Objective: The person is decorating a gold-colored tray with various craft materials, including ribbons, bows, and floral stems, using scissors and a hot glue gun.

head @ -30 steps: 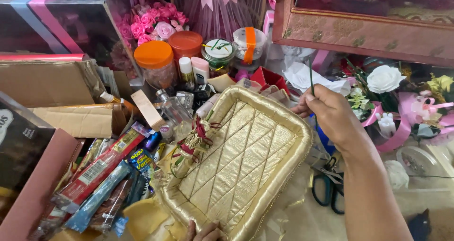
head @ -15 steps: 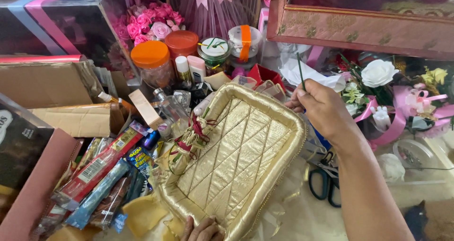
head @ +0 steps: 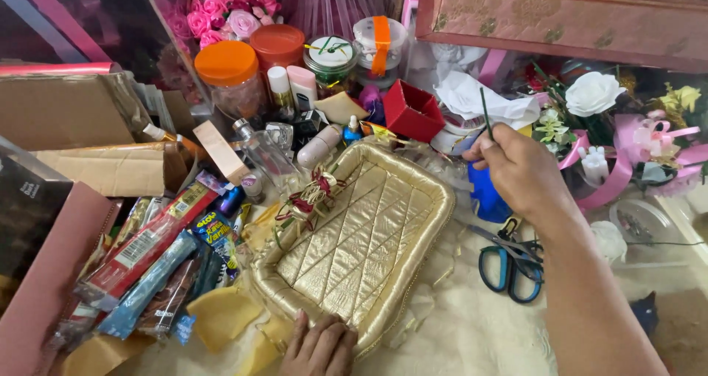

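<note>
Head view: left hand (head: 318, 344) flat on near rim of gold tray (head: 354, 243), fingers closed, pressing not gripping. Right hand (head: 516, 171) pinches thin green stem (head: 485, 114) upright past tray's far corner. Risk: stem slips, or sleeve-side swing knocks bottles (head: 295, 136); scissors (head: 509, 261) near wrist.

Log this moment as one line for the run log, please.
left hand: grips near rim of quilted gold padded tray | right hand: pinches thin dark green stem upright at tray's far corner | blue-handled scissors: lying beside tray
</note>
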